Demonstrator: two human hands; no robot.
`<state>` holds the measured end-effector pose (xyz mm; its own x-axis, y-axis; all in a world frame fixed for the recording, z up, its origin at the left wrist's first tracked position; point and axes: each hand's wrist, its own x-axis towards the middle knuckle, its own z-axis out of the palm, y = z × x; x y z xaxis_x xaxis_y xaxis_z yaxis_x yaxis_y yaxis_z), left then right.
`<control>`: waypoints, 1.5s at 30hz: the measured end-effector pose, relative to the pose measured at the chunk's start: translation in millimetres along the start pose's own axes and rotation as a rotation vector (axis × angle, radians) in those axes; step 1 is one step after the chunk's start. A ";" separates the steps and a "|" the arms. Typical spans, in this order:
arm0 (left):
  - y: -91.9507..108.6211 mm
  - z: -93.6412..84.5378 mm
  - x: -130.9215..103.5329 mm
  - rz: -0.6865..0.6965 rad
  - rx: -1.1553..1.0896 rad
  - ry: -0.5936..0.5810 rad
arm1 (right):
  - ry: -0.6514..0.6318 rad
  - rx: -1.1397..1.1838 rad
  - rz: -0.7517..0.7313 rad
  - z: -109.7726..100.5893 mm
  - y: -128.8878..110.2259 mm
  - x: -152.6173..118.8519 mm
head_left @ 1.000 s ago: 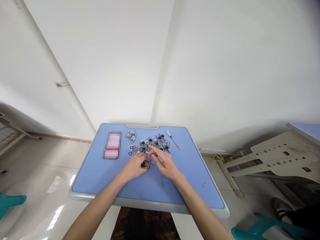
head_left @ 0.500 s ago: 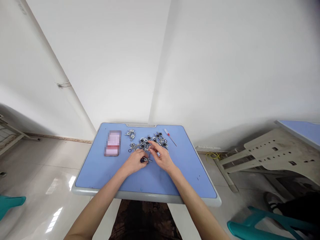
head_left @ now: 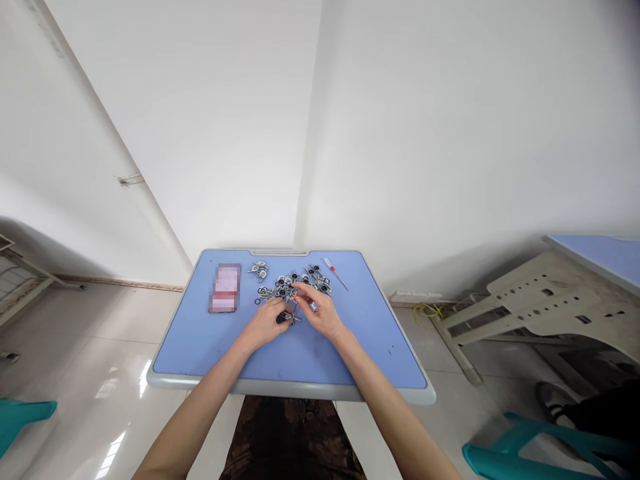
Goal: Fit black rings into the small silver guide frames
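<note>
My left hand [head_left: 266, 324] is closed on a small metal part with a black piece [head_left: 287, 318], held just above the desk's near middle. Close beside it, my right hand [head_left: 323, 313] has thumb and forefinger pinched on a thin metal rod [head_left: 295, 307] that points down at the part. Whether the rod belongs to the part or is separate, I cannot tell. Just beyond my fingers lies a pile of metal parts with black round pieces [head_left: 283, 292], partly covered by my right hand. A black ring [head_left: 257, 301] rests at the pile's left edge.
Behind the pile sits a smaller cluster of metal parts [head_left: 259, 269]. A phone [head_left: 225, 288] with a blurred screen lies on the left of the blue desk [head_left: 200, 347]. A screwdriver with a red and clear handle [head_left: 331, 267] lies at the back right. Teal stools [head_left: 493, 453] stand on the floor.
The whole view has shifted slightly. Both hands keep nearly the same pose at the small metal part, with little visible change in their grip.
</note>
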<state>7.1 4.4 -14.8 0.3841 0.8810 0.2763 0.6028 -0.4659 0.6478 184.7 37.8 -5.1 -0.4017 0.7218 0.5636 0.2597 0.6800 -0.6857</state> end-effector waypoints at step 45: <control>-8.8 -1.3 4.1 0.012 0.040 -0.060 | 0.048 0.046 0.142 0.4 -5.3 4.1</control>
<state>2.4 12.2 -18.5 0.4314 0.8696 0.2401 0.6251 -0.4800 0.6155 181.3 37.1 0.7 -0.3210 0.8162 0.4804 0.2701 0.5651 -0.7795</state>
